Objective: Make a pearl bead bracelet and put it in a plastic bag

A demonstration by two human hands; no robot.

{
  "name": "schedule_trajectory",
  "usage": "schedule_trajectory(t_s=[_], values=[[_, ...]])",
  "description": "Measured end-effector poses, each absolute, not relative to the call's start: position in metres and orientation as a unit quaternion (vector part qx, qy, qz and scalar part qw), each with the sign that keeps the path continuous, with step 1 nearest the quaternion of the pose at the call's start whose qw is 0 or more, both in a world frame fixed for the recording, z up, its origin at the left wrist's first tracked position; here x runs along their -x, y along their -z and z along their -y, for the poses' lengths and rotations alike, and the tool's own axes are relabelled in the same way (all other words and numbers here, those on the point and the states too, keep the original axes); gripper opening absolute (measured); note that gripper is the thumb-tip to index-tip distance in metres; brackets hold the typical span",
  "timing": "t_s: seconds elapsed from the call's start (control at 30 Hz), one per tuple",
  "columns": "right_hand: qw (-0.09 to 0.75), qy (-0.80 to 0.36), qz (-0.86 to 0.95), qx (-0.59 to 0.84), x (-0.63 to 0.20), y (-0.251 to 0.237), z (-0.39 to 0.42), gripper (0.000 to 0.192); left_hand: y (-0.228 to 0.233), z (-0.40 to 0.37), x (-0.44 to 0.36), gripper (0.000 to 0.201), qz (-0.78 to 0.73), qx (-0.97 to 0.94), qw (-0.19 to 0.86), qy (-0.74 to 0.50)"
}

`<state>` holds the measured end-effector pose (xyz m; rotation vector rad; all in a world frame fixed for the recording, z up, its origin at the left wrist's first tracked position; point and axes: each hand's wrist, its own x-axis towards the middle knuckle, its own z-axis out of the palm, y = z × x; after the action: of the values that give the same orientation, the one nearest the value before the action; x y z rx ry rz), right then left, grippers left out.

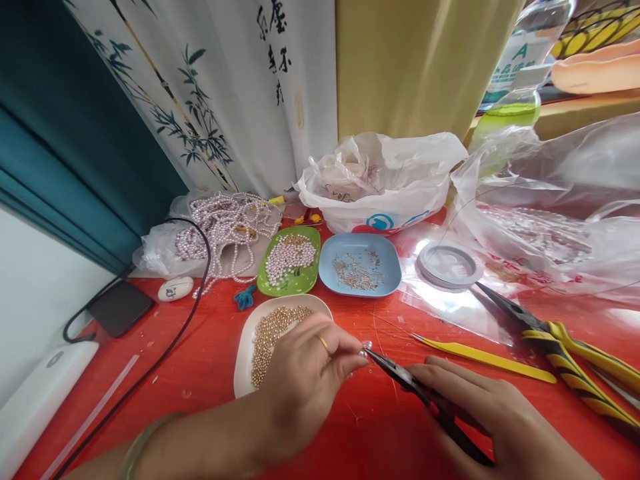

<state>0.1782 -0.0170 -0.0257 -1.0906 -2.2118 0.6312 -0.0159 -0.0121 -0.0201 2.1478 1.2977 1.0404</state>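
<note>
The left hand (pixel 310 373), partly hiding a cream rounded dish (pixel 241 357), pinches small shiny beads (pixel 367 345) — too small to count — at the tips of black-handled metal pliers (pixel 393 369) gripped by the right hand (pixel 485 407)

A single view, worn on the head: we're above and behind the fingers (pixel 340 339), close in, facing forward and down! The red table (pixel 200 407) spreads beneath them, and the wide sweep runs past the fingers to the curtains (pixel 280 143) beyond.
</note>
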Motion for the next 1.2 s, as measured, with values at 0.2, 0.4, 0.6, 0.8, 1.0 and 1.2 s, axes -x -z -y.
schedule_trajectory(t_s=[0.2,0.4,0.6,0.8,1.0,1.2], values=[[0.278,-0.135,0.869,0.387,-0.187,0.032,0.018,0.040,0.012,0.013,0.013,0.012,-0.520,-0.709,0.325,-0.348],[0.236,-0.127,0.876,0.401,-0.187,0.029,0.014,0.035,0.008,0.009,0.009,0.008,-0.562,-0.570,0.492,-0.342],[0.221,-0.149,0.850,0.454,-0.189,0.027,0.001,0.026,0.002,0.001,0.009,0.009,-0.546,-0.472,0.574,-0.387],[0.171,-0.075,0.861,0.473,-0.190,0.046,-0.001,0.030,0.001,0.004,0.008,0.016,-0.509,-0.468,0.602,-0.399],[0.226,-0.366,0.844,0.320,-0.176,0.024,0.014,0.065,-0.003,0.015,0.004,0.015,-0.465,-0.451,0.648,-0.401],[0.238,-0.649,0.652,0.311,-0.168,0.017,0.024,0.027,-0.001,0.018,0.004,0.006,-0.441,-0.502,0.620,-0.411]])
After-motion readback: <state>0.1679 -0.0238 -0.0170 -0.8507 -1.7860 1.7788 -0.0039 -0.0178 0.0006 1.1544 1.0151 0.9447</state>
